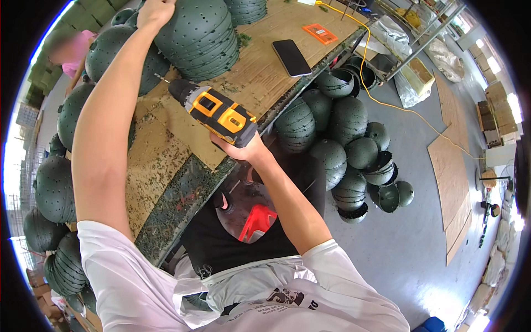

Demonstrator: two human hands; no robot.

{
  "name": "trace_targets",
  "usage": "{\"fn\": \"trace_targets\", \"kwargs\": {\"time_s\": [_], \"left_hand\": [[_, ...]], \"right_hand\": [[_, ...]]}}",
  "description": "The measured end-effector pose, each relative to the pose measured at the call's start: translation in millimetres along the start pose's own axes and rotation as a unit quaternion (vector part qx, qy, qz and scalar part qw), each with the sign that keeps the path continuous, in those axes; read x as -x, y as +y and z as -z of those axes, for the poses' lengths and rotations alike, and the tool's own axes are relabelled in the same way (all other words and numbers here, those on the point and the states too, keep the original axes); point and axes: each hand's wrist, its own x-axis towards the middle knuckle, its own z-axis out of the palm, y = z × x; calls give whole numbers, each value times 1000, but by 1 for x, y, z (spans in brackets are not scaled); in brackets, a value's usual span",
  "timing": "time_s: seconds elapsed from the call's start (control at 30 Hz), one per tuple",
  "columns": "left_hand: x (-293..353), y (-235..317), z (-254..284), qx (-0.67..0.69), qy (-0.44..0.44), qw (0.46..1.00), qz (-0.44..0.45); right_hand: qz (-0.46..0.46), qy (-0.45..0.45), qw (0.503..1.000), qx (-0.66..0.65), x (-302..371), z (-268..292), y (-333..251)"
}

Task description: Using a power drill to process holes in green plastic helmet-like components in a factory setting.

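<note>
My right hand is closed around the handle of a yellow and black cordless drill. The drill's thin bit points up and left, close to a dark green bowl-shaped shell dotted with holes. My left hand reaches to the far left of the bench, beside a tall nested stack of these shells. Its fingers run into the picture's upper rim, so their grip is hidden. My left forearm covers part of the shells behind it.
Green shavings litter the cardboard-covered bench. A black phone and an orange flat packet lie on it. More shells are heaped on the floor at right, near a yellow cable. Another person is at the far left.
</note>
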Motion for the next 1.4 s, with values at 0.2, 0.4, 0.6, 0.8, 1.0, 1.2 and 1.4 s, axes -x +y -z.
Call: {"fn": "trace_targets", "kwargs": {"time_s": [0.2,0.4,0.6,0.8,1.0,1.2,1.4], "left_hand": [[11,31,-16,34,0,998,-51],[9,31,-18,36,4,999,-31],[10,30,-17,18,-4,999,-46],[34,24,97,116,47,968,-216],[172,-44,237,-36,53,959,-277],[319,-173,378,-221,99,964,-112],[447,-315,518,-313,-40,920,232]], "right_hand": [[-2,23,1000,-9,15,1,29],[-56,-46,997,-41,-3,19,-16],[14,12,1000,-24,-11,27,-26],[-78,-9,997,-3,-12,26,-21],[-194,-69,976,-74,-19,36,-15],[-225,-56,958,-168,-19,29,-22],[-238,-94,950,-179,-24,31,-22]]}}
